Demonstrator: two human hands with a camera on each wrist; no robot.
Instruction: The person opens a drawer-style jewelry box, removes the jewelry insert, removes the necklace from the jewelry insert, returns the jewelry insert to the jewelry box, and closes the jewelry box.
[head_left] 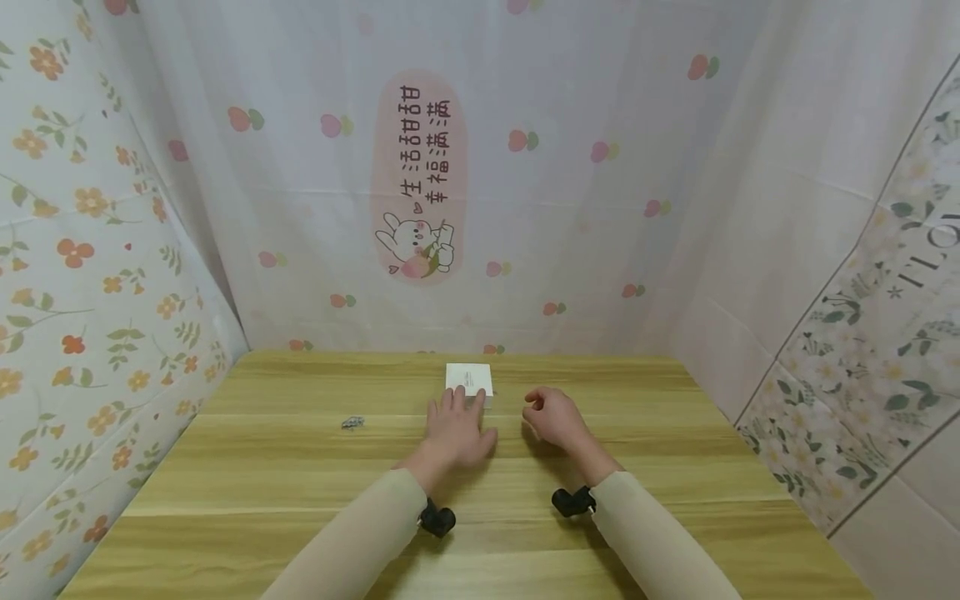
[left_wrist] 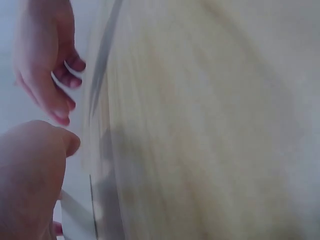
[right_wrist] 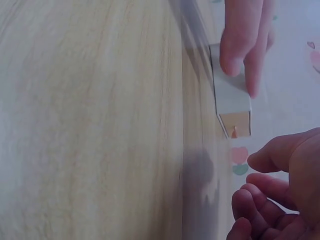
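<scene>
A small white box [head_left: 468, 377] with faint print on its top lies near the table's back edge. My left hand [head_left: 456, 429] reaches over its near side, fingers spread and fairly straight, the tips at the box. In the right wrist view the box [right_wrist: 231, 95] shows a tan end with a small orange tab, and left-hand fingers [right_wrist: 240, 40] lie against its side. To the right of the box, my right hand [head_left: 557, 417] hovers with loosely curled fingers and holds nothing. In the left wrist view the left thumb [left_wrist: 70, 142] hides most of the box.
A small silvery metal item [head_left: 352, 422], perhaps a chain, lies on the wooden table [head_left: 300, 483] left of the hands. Printed curtains [head_left: 570, 208] hang behind the table and along both sides. A black wrist camera [head_left: 437, 518] sits at the left cuff.
</scene>
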